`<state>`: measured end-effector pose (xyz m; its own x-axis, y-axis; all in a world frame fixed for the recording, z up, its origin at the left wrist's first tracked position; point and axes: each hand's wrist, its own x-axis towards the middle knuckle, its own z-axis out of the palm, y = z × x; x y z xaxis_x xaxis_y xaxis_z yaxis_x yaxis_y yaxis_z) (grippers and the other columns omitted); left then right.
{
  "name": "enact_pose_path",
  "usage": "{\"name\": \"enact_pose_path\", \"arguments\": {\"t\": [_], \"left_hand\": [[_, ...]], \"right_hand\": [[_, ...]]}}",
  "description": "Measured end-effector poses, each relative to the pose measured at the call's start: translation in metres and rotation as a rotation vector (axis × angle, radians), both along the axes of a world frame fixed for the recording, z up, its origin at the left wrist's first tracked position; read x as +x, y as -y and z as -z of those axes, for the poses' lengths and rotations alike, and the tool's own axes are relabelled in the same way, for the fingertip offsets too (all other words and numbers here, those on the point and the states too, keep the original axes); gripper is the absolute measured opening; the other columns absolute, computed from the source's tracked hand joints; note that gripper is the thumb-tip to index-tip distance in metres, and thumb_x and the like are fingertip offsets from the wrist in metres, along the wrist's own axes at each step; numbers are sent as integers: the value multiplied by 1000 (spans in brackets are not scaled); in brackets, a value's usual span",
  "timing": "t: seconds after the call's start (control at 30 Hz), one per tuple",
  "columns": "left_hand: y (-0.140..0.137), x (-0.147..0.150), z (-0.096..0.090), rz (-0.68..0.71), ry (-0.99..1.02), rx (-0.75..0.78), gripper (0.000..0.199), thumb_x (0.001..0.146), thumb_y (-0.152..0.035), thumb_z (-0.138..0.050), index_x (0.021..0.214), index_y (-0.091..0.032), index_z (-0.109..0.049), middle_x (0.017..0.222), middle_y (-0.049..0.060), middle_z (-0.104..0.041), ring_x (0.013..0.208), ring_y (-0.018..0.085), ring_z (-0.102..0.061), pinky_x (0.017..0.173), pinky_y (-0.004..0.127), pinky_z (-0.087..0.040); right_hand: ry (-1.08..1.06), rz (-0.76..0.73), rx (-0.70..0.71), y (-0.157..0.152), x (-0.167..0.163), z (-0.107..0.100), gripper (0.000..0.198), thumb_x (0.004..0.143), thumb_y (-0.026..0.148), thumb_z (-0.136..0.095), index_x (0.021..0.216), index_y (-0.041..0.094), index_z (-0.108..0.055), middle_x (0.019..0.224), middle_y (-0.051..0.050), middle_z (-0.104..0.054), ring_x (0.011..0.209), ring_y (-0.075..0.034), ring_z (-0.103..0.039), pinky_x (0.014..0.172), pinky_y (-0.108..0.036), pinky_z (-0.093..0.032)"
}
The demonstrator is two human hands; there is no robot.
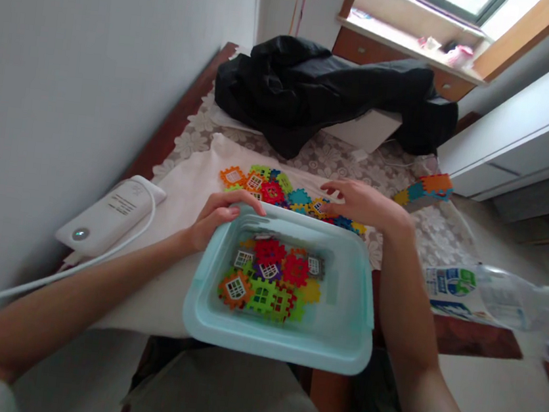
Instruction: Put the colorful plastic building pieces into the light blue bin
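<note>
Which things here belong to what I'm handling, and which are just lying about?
In use:
- light-blue plastic tub, touched by left hand
- multicoloured notched plastic tiles, some by right hand

Lying about:
- crumpled black fabric
- white oblong device with cable
- clear plastic bottle

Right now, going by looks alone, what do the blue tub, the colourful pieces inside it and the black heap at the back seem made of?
Blue tub: probably plastic, satin; smooth, rounded rim.
Colourful pieces: likely moulded plastic; bright even colour, crisp notched edges.
Black heap: fabric-like, faint sheen; soft folds, though exact material is unclear.
</note>
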<state>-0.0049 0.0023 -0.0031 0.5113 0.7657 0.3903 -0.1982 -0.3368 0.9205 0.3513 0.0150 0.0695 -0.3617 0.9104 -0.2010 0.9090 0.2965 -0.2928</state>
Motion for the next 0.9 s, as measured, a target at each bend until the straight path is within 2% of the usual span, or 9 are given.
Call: {"name": "enact_pose_path", "arguments": {"t": [0.1,0.23,0.3,0.4,0.47,0.6,0.77,0.83,0.9], "left_hand": [[1,0,0,-6,0,-7,37,94,-44,-67,101,-15,-89,88,9,-82,69,20,-69,62,28,-53],[1,0,-2,-26,-9,24,36,94,-42,-66,100,-15,-90,96,11,-86,83,23,-76,72,31,-58],[1,1,-3,-28,-11,39,35,95,-40,-66,101,-15,-90,99,11,-87,86,24,-77,75,31,-59],[1,1,-3,-26,-8,54,34,95,-38,-65,101,-16,-90,98,10,-87,85,22,-77,75,30,-58],[0,1,-3,-30,-4,56,34,94,-38,-66,101,-16,-91,98,10,-87,85,23,-78,75,30,-59],[0,1,-2,-18,1,42,36,93,-41,-66,100,-16,-90,95,10,-86,79,22,-75,69,30,-57],[0,2,-3,-34,5,48,34,93,-40,-66,99,-16,-90,96,10,-87,82,23,-77,72,30,-59],[0,3,-3,-37,-1,43,35,93,-40,-66,98,-16,-90,95,10,-87,82,23,-77,71,31,-59],[1,3,-4,-42,-7,39,35,92,-42,-66,98,-17,-90,94,10,-87,81,24,-77,71,31,-59]], "right_hand": [[230,5,-167,-18,10,30,56,104,49,-78,147,14,-79,149,-21,-77,134,-38,-75,112,-42,-60],[236,11,-163,-24,9,40,59,100,42,-80,151,13,-74,152,-21,-75,131,-36,-75,109,-41,-59],[241,2,-138,-23,5,36,53,98,40,-81,143,12,-77,145,-21,-78,124,-35,-76,102,-40,-59],[218,-23,-104,-21,1,27,33,101,38,-76,121,14,-84,123,-18,-84,107,-31,-77,86,-36,-53],[159,-18,-79,-20,0,21,26,104,37,-71,111,15,-84,110,-14,-85,95,-27,-76,78,-35,-48],[-2,35,13,-15,1,12,19,102,35,-75,101,17,-81,98,-9,-82,85,-22,-71,74,-34,-43],[-210,87,277,-2,-1,-6,26,95,42,-87,87,20,-74,88,-5,-76,78,-20,-63,73,-35,-42],[-394,30,304,8,-7,-20,34,94,49,-90,85,21,-73,91,-6,-76,82,-21,-65,75,-36,-47],[-598,-90,247,21,-17,-36,39,93,56,-92,87,22,-74,101,-7,-78,90,-23,-69,81,-37,-54]]}}
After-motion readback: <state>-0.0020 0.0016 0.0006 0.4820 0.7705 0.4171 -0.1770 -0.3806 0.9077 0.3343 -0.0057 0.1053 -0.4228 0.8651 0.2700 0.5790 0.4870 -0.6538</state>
